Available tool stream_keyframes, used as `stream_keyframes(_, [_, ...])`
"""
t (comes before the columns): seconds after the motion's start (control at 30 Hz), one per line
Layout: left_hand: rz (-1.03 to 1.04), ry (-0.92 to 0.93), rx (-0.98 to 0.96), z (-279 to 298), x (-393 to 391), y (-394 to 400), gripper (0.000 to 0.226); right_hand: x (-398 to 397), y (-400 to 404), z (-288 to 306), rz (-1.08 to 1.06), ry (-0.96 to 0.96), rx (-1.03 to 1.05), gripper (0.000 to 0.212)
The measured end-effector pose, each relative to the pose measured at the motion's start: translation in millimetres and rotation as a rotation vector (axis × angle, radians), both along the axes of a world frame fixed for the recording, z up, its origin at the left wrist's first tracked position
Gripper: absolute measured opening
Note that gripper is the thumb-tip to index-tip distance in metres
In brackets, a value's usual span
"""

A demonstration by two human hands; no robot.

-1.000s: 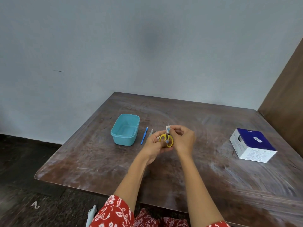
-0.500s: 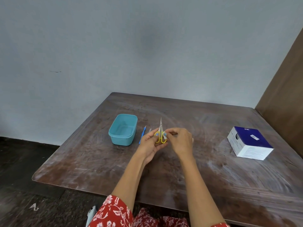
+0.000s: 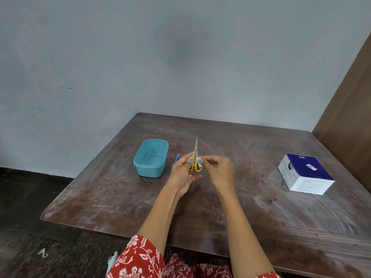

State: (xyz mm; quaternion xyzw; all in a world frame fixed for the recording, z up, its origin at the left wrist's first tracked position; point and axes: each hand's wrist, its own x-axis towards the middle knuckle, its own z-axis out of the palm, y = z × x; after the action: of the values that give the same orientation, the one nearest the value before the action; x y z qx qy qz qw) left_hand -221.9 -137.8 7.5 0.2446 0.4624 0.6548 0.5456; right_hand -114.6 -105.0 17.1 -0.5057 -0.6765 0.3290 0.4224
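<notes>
Head view: scissors (image 3: 195, 155) held upright at yellow handles by left hand (image 3: 181, 176); right hand (image 3: 219, 171) pinching white tag (image 3: 199, 164) there. Likely light, stiff, sharp-tipped; grip handles.

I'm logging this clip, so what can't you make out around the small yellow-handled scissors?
Head view.
Yellow-handled scissors: handle loops partly covered by the left hand.
Pale scrap pinched by the right hand: too small to identify.
Thin blue tool: mostly hidden behind the left hand.
Print on the blue and white cardboard box: too small to read.
</notes>
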Motion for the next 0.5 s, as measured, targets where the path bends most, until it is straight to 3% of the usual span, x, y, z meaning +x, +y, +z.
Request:
stream_keyframes(0.2, [0.000, 0.034, 0.006, -0.6, 1.7, -2.7, 0.028, -1.2, -7.8, -8.4, -0.048, 0.200, -0.072, 0.007])
stream_keyframes(0.37, [0.007, 0.039, 0.004, 1.0, 3.5, -1.2, 0.030, -2.2, -3.0, -3.2, -0.022, 0.185, -0.028, 0.009])
stream_keyframes(0.5, [0.034, 0.021, 0.006, 0.4, 0.0, 1.4, 0.030, -3.7, -12.3, -19.4, -0.011, 0.361, -0.184, 0.012])
